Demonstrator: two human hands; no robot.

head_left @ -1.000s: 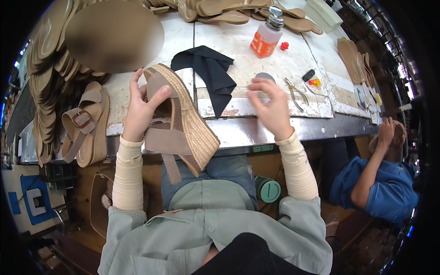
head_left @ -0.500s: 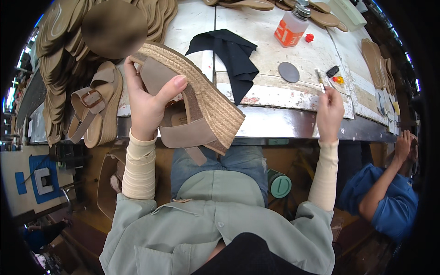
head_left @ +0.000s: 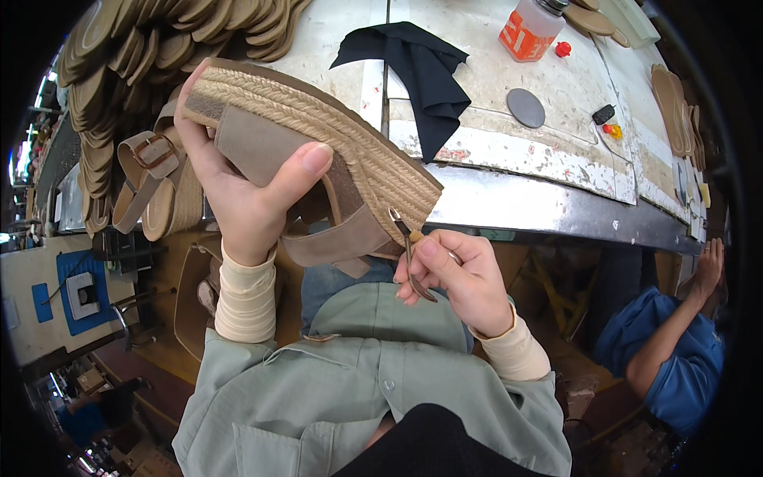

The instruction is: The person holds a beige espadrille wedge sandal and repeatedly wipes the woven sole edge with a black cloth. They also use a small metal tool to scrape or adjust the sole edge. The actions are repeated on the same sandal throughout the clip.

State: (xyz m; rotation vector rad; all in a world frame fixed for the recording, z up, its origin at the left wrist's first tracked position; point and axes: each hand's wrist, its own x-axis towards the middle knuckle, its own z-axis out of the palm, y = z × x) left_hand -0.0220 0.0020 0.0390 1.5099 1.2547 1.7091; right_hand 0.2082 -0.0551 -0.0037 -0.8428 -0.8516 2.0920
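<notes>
My left hand [head_left: 254,187] grips a wedge sandal [head_left: 362,171] by its toe end, thumb across the taupe upper. The sandal is tilted on its side above the table's front edge, its braided rope-covered wedge facing up. My right hand [head_left: 465,274] pinches a small metal hand tool [head_left: 412,266] with a dark curved handle; its exact kind is unclear. The pointed tip lies at the rope near the heel end, close to the taupe strap. A short tan piece shows beside the tool at my fingertips. Behind my left hand stands another sandal [head_left: 151,179] with a brown buckle.
Stacked tan soles [head_left: 159,44] crowd the far left. On the white table [head_left: 493,91] lie a black cloth [head_left: 421,87], a grey disc [head_left: 525,108], a red-labelled bottle [head_left: 528,33], a red cap [head_left: 563,49] and a black key fob [head_left: 603,114]. At right is a person in blue [head_left: 664,350].
My right hand has come from the table's right side, leftward and nearer, bringing the tool to the sandal's wedge. My left hand still holds the sandal, turned slightly. The view has shifted a little.
</notes>
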